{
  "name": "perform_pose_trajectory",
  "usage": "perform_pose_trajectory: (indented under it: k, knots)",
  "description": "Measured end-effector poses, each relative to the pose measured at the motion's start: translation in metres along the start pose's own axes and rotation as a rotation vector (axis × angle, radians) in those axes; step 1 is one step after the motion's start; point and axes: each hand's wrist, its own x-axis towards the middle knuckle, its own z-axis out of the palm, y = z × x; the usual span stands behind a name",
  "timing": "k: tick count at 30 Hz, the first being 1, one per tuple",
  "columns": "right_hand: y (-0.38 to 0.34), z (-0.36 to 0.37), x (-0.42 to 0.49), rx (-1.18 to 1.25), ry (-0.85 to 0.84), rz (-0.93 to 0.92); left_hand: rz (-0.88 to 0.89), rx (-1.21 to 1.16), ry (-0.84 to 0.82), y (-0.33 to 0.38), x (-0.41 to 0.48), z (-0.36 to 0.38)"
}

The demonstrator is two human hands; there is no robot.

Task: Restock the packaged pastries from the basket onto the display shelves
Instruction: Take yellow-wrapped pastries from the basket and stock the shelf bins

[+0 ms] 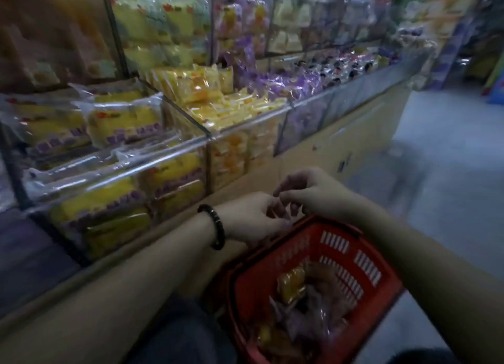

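Packaged pastries [297, 306] lie in a heap inside the red basket [362, 257] at the bottom middle of the frame, some in yellow wrap and some in purple wrap. Just above the basket's far rim, near the middle of the frame, the two hands meet. The left hand [251, 216] has its fingers curled in, and the right hand [308, 192] has its fingertips bent down and pinched close to the left ones. The picture is blurry here, so I cannot tell for sure what they hold; a small bit of pale purple wrap seems to show between the fingers. A black bead bracelet [215, 226] sits on the left wrist. Both bare arms come up from the bottom of the frame, and a dark trouser leg [177, 333] shows between them. Left of the hands is a clear bin [122, 197] full of big yellow cake packs with purple print. Above it, in the middle of the frame, is a bin of small yellow packs [231, 110]. To the right of that are purple packs [294, 85]. More glass shelves [245, 22] with packs fill the top of the frame. A grey floor [450, 159] runs along the right side.
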Motion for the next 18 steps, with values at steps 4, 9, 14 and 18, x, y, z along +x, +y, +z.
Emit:
perform_pose_trajectory:
  k: [4, 9, 14, 18]
  knots:
    - [0.073, 0.015, -0.013, -0.102, -0.04, 0.192, -0.076, 0.168, -0.145, -0.036, 0.049, 0.043]
    - [0.162, 0.039, -0.014, -0.179, -0.15, 0.429, -0.161, 0.186, -0.244, -0.083, 0.109, 0.091]
    - [0.234, 0.057, -0.005, -0.278, -0.253, 0.62, -0.194, 0.06, -0.278, -0.108, 0.157, 0.132]
    - [0.287, 0.06, 0.012, -0.467, -0.273, 0.67, -0.239, -0.056, -0.399, -0.114, 0.172, 0.147]
